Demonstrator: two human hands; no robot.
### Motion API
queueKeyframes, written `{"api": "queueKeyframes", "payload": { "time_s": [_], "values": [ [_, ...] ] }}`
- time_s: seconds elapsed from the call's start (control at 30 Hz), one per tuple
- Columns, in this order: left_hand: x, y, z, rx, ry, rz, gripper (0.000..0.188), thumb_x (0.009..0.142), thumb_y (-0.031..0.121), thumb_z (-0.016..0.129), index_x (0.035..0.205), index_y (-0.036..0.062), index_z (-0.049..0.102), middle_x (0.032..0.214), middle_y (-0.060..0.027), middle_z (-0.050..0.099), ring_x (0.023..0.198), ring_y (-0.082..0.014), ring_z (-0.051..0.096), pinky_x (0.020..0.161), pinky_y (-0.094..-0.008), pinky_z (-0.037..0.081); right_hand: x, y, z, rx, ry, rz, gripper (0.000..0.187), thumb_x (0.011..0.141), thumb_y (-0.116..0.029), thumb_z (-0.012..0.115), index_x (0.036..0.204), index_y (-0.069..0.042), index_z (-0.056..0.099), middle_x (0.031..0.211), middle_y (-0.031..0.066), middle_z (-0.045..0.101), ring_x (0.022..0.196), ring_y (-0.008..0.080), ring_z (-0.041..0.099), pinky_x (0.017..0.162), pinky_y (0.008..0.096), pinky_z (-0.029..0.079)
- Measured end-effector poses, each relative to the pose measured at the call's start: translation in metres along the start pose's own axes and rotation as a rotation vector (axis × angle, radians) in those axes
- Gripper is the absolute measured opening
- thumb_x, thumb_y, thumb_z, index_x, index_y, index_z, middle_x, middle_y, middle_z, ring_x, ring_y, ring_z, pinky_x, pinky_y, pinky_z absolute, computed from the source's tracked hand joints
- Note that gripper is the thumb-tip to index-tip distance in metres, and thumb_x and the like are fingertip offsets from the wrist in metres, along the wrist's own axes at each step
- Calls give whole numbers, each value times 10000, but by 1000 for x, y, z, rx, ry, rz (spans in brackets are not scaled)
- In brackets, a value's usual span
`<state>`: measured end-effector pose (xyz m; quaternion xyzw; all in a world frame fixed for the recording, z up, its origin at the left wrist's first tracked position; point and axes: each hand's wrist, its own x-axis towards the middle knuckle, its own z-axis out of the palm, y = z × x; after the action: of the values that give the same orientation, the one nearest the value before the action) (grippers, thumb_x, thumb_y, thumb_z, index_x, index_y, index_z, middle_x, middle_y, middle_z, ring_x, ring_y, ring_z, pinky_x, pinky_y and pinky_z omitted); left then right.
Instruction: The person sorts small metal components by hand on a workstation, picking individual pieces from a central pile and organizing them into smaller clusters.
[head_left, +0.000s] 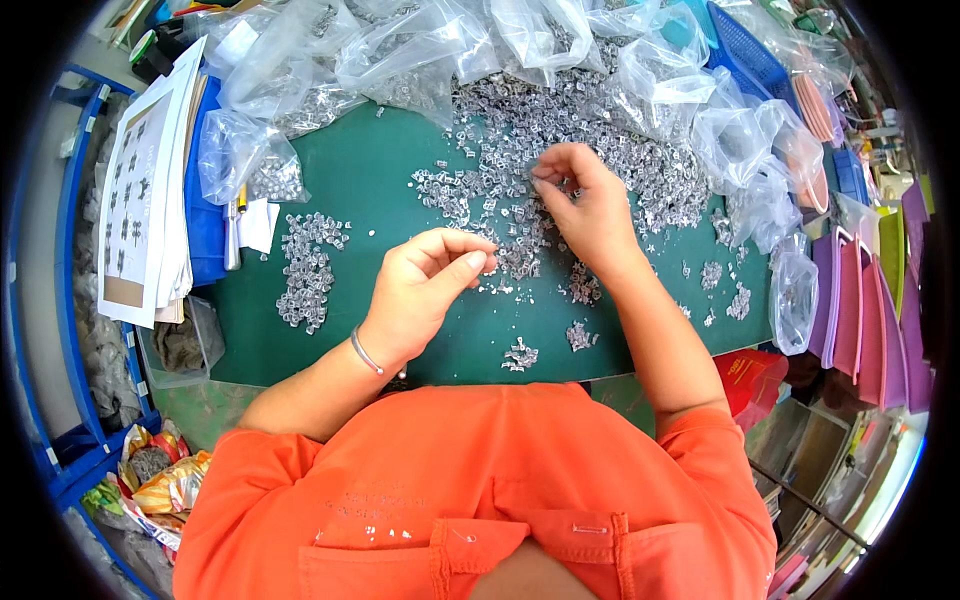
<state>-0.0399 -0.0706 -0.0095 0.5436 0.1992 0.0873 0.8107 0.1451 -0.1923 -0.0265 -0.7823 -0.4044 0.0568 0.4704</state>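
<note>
A big heap of small clear plastic pieces spreads over the green tabletop. My right hand reaches over the heap's near part, thumb and fingertips drawn together at the pieces; whatever lies between them is too small to make out. Nearer to me, my left hand is closed in a pinch, thumb against the curled forefinger, beside the loose pieces. What it pinches, if anything, does not show. To its left lies a separate pile of similar clear pieces. Small clusters of pieces lie near the front edge.
Clear plastic bags line the back of the table. A blue basket stands at the back right. Papers lean at the left above a clear bin. Pink and purple folders hang at the right.
</note>
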Motion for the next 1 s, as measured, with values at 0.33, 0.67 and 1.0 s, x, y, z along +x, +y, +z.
{"api": "queueKeyframes", "payload": {
  "time_s": [0.33, 0.67, 1.0],
  "values": [
    [4, 1, 3, -73, 17, -58, 162, 931, 90, 611, 1059, -6, 635, 936, -76, 675, 872, -144, 644, 743, -268, 511, -21, -23, -13, 347, 36, 32, 424, 808, 84, 645, 1194, -14, 501, 1001, 75, 632, 876, 100, 615, 728, 231, 514],
    [-3, -5, 0, -34, 50, -70, 142, 924, 73, 608, 1041, -3, 637, 921, -73, 676, 854, -143, 643, 731, -264, 508, -19, -38, -41, 540, -173, 241, 266, 838, 56, 641, 1097, 27, 585, 942, 78, 666, 842, 129, 651, 728, 250, 538],
    [-13, -6, -6, -104, 75, -34, 111, 921, 59, 609, 1020, 12, 624, 906, -73, 671, 838, -144, 640, 716, -264, 501, 164, -17, -156, 734, 352, 292, 267, 917, -33, 577, 1162, 74, 578, 1046, 136, 662, 996, 204, 641, 841, 302, 542]
  ]
}}
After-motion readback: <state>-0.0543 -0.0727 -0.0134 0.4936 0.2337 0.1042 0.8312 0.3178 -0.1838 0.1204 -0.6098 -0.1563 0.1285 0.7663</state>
